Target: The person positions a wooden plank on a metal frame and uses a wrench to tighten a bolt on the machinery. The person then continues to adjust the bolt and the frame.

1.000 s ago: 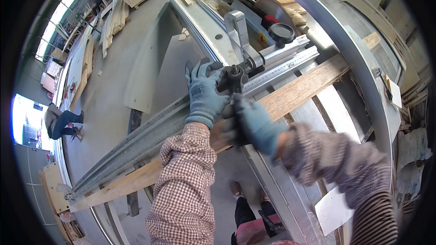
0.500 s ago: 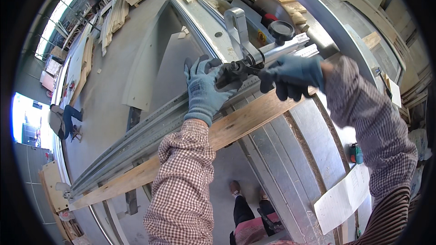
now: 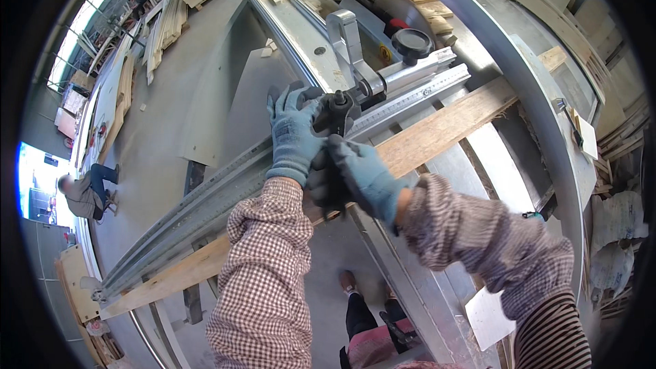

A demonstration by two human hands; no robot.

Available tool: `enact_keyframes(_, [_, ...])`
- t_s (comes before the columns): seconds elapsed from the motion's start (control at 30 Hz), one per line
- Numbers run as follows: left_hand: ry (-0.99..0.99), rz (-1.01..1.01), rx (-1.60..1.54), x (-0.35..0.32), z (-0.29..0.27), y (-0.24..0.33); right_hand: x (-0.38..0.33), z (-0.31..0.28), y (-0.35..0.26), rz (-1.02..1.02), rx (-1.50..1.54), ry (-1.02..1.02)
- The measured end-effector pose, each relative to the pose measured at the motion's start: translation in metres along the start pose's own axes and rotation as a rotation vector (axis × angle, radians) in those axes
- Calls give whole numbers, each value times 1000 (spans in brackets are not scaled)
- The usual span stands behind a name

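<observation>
My left hand, in a blue-grey glove with dark fingertips, curls over the ruled metal rail beside a black lever fitting. Its thumb side is against that fitting. My right hand, in a matching glove, is closed around the near end of the black lever; its dark fingers hide that end. A silver flip stop stands just beyond the fitting on the metal fence, whose scale runs along the near side. A round black knob sits at the flip stop's right.
A wooden board lies along the fence's near side. Behind the knob is a large saw blade, near wood offcuts. A long curved-looking metal panel rises on the right. White paper lies below. A person sits far left.
My right hand has swung toward me and left, turning the black lever from pointing right to pointing near. My left hand stays at the fitting. The view has shifted slightly.
</observation>
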State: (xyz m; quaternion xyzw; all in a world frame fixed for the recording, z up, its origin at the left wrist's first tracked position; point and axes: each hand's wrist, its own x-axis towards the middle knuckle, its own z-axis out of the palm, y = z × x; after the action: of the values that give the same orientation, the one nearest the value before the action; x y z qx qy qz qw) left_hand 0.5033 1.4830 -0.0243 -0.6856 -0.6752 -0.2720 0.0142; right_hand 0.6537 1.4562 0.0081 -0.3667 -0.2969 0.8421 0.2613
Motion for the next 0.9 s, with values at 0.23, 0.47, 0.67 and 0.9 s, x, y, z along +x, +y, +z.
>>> enact_keyframes(0.23, [-53,-15,32,-1,-18,11,-30,-59,-93,221,-858,-20])
enact_keyframes(0.47, [-7,6,5,1,-12,14,9,-59,-156,389,-1278,-138])
enact_keyframes(0.67, [19,19,27,-1,-9,13,20,-60,-147,436,-1184,-208])
enact_keyframes(0.9, [6,55,52,5,-6,6,7,10,5,-123,-171,221])
